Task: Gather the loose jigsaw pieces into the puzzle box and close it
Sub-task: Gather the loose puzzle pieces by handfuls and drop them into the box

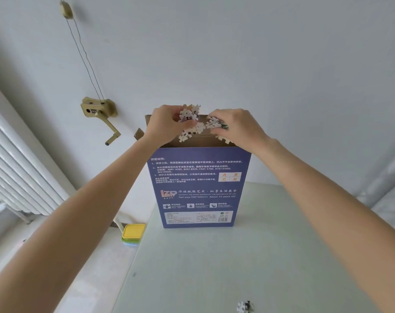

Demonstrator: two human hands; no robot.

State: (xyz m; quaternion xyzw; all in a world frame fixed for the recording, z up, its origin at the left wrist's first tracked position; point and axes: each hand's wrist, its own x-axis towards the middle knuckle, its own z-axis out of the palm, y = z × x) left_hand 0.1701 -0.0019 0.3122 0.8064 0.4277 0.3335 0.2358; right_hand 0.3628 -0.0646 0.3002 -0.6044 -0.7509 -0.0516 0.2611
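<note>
A tall blue puzzle box (198,188) stands upright on the pale table (237,267), its brown top flaps open. Above the opening my left hand (165,123) grips a clump of white-backed jigsaw pieces (188,119). Beside it my right hand (237,127) holds another bunch of pieces (214,123). A few pieces hang or fall at the box mouth (223,139). One loose piece (244,306) lies on the table near the bottom edge of the view.
A brass-coloured hand crank (99,110) with cords is fixed to the wall at left. A white radiator (18,168) runs along the left side. A yellow-lidded stack of small containers (133,233) sits left of the table edge.
</note>
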